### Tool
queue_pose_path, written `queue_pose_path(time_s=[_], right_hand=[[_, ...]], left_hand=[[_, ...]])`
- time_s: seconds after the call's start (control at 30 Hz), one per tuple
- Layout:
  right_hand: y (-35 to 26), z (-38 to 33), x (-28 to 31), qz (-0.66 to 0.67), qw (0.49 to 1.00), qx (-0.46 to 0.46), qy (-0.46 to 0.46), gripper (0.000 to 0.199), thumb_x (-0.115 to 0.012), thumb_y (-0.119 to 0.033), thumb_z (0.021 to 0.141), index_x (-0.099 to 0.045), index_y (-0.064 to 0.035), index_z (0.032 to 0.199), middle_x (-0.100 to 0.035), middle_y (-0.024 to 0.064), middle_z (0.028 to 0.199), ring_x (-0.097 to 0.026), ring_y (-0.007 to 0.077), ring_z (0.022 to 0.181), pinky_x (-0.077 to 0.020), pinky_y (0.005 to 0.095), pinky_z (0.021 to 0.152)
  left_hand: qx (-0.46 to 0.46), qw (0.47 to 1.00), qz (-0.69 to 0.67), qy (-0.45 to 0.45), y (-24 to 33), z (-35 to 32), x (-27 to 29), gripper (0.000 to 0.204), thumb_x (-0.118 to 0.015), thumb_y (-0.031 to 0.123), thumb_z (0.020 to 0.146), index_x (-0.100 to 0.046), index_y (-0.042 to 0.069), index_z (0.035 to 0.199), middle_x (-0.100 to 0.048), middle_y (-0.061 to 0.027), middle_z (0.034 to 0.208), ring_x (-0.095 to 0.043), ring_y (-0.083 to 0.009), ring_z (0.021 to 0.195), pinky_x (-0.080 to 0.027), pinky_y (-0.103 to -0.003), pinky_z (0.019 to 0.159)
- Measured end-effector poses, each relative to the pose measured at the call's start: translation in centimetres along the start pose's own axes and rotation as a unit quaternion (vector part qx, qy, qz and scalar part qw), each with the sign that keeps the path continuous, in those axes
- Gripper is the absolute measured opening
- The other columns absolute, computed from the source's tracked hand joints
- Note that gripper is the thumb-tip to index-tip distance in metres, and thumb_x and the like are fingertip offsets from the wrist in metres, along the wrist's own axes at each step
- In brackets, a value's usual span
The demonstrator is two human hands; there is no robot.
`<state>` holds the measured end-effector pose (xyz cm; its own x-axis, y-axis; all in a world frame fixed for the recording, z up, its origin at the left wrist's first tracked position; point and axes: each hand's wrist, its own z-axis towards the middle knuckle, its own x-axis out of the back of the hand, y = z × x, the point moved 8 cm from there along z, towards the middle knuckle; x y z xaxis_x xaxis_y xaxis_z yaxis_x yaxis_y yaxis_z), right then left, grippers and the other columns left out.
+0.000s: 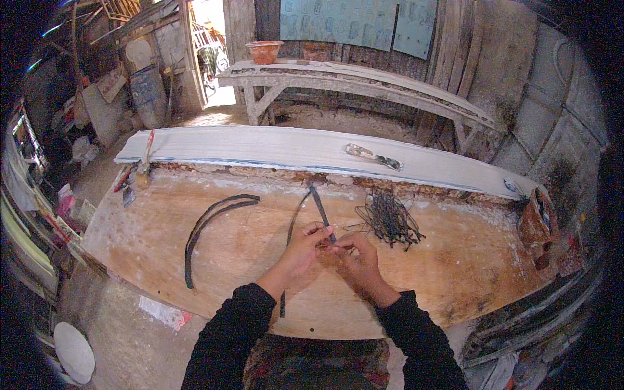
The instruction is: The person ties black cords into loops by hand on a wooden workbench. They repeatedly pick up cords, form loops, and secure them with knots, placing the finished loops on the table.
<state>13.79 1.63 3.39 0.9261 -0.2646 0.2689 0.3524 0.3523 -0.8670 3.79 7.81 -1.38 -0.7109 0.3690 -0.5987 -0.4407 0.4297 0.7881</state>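
Over the middle of the wooden tabletop, my left hand (305, 253) is closed on a narrow black strip (319, 205), which slants up and away from the fingers. The fingertips of my right hand (363, 263) are pinched at the strip's near end, touching the left fingers. Another thin black strip (292, 224) curves beside my left hand, partly hidden by it. To the left, a few longer black strips (195, 237) lie in a bent bundle. A tangled pile of thin, dark, knotted pieces (390, 220) rests just beyond my right hand.
A long white board (260, 146) spans the table's far edge, with a small clear-and-dark object (374, 156) on it. A brush (145, 162) leans at the left end. An orange container (537, 221) stands at the right. Behind is a bench (364, 78) with a bowl (264, 52).
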Motion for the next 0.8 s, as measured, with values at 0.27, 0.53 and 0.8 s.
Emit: queue_pose_path(time_s=[0.27, 0.53, 0.8], right_hand=[[4.7, -0.7, -0.4, 0.363, 0.892, -0.265, 0.053, 0.013, -0.056, -0.011, 0.079, -0.045, -0.0077, 0.073, -0.052, 0.0021, 0.068, -0.049, 0.0086, 0.058, -0.0400, 0.0217, 0.051], [2.9, 0.1, -0.5, 0.259, 0.940, -0.221, 0.011, 0.013, -0.055, -0.007, 0.079, -0.058, -0.0024, 0.091, -0.058, 0.0020, 0.077, -0.053, 0.0085, 0.064, -0.0436, 0.0208, 0.057], [2.8, -0.3, -1.0, 0.230, 0.946, -0.226, -0.033, 0.017, -0.056, -0.012, 0.080, -0.059, 0.0005, 0.091, -0.059, 0.0023, 0.080, -0.054, 0.0089, 0.071, -0.0450, 0.0216, 0.062]], left_hand=[[-0.001, 0.999, 0.050, 0.008, -0.4, -0.1, -0.2, 0.009, -0.056, 0.011, 0.081, -0.052, 0.003, 0.078, -0.059, -0.0081, 0.085, -0.054, -0.0099, 0.071, -0.045, -0.022, 0.063], [-0.006, 0.999, 0.025, 0.023, 0.1, -0.3, 0.1, 0.010, -0.056, 0.010, 0.081, -0.051, 0.002, 0.084, -0.058, -0.0065, 0.082, -0.054, -0.0099, 0.071, -0.046, -0.022, 0.064], [-0.061, 0.995, 0.077, -0.007, 1.0, -0.3, -0.4, 0.006, -0.055, 0.008, 0.081, -0.051, 0.005, 0.084, -0.058, -0.0042, 0.078, -0.055, -0.0097, 0.070, -0.045, -0.021, 0.057]])
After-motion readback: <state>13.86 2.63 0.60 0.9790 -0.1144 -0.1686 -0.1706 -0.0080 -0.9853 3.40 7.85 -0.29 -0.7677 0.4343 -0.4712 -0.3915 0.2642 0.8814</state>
